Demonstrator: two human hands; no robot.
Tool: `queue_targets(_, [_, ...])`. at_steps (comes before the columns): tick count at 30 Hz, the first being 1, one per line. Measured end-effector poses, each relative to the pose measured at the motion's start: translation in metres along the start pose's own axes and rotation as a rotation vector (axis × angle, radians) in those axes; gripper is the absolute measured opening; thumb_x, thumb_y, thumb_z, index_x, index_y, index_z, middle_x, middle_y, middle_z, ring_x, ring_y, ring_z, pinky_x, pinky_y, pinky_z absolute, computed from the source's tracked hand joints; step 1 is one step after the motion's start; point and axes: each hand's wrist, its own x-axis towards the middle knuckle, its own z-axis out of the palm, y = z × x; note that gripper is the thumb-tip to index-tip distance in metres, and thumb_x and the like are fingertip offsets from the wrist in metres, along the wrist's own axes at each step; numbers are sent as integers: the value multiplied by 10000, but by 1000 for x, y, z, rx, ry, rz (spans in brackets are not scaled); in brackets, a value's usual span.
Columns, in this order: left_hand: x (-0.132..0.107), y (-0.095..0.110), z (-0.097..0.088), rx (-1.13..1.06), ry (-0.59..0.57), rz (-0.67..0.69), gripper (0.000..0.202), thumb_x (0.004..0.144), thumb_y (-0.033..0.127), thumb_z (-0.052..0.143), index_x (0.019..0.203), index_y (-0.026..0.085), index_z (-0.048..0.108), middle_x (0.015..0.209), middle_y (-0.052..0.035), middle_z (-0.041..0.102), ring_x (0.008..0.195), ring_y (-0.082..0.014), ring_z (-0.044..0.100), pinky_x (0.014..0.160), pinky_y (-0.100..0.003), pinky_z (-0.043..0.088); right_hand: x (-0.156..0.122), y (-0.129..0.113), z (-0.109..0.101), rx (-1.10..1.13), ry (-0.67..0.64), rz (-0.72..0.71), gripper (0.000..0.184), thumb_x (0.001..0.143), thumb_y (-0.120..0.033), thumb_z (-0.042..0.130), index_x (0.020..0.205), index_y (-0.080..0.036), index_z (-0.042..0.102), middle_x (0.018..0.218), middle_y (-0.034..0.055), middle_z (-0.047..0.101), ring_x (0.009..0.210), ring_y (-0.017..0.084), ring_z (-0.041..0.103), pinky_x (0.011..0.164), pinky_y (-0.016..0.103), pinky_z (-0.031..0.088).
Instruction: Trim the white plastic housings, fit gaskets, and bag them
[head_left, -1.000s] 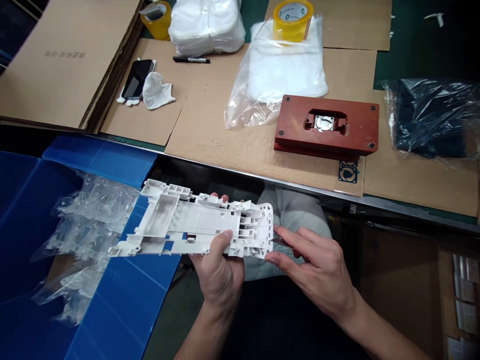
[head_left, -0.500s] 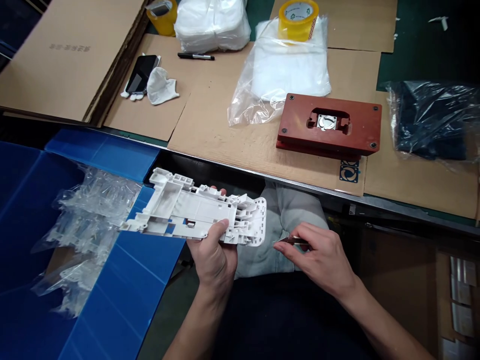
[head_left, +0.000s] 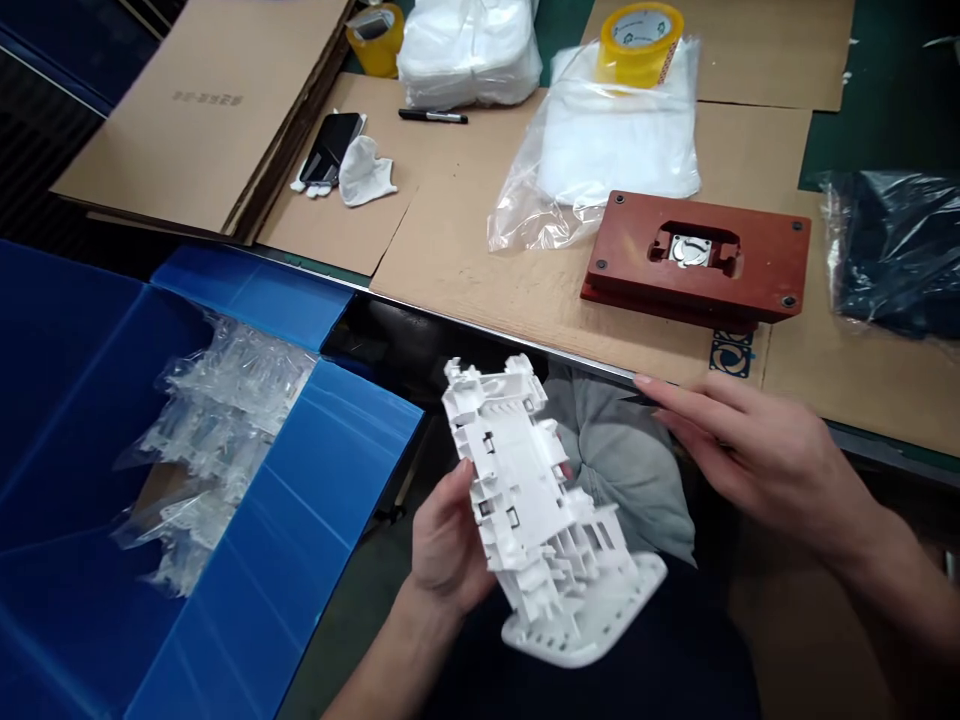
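Observation:
My left hand point(head_left: 442, 545) grips a long white moulded plastic part point(head_left: 536, 510) by its left edge. The part stands nearly on end over my lap, broad rounded end down and ribbed side facing me. My right hand point(head_left: 757, 455) reaches to the table's metal front edge point(head_left: 525, 340), apart from the part. Its fingers are stretched out and pressed together, with a thin dark sliver of a small blade point(head_left: 651, 402) showing between them.
A blue corrugated bin point(head_left: 300, 480) at left holds several clear-bagged parts point(head_left: 217, 420). On the cardboard-covered table are a red-brown fixture block point(head_left: 772, 260), plastic bags point(head_left: 600, 160), two tape rolls point(head_left: 636, 40), a marker point(head_left: 433, 117), a phone point(head_left: 326, 150) and a white glove point(head_left: 364, 172).
My left hand turned the white part from lying flat to standing on end. My right hand left the part's end and rose to the table edge. The view shifted left.

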Motion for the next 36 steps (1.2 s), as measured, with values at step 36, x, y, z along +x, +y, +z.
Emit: queue_targets(36, [-8,-9,4,-34,3,-431,857,713,859,559,1268,218,682,1019,-108,765,834,-255,716,748,-347,566,58,2,-5,92,-414,-213,376,921,-575,619,1012,-229,736,790,19,698,645,145,593,545,276,277])
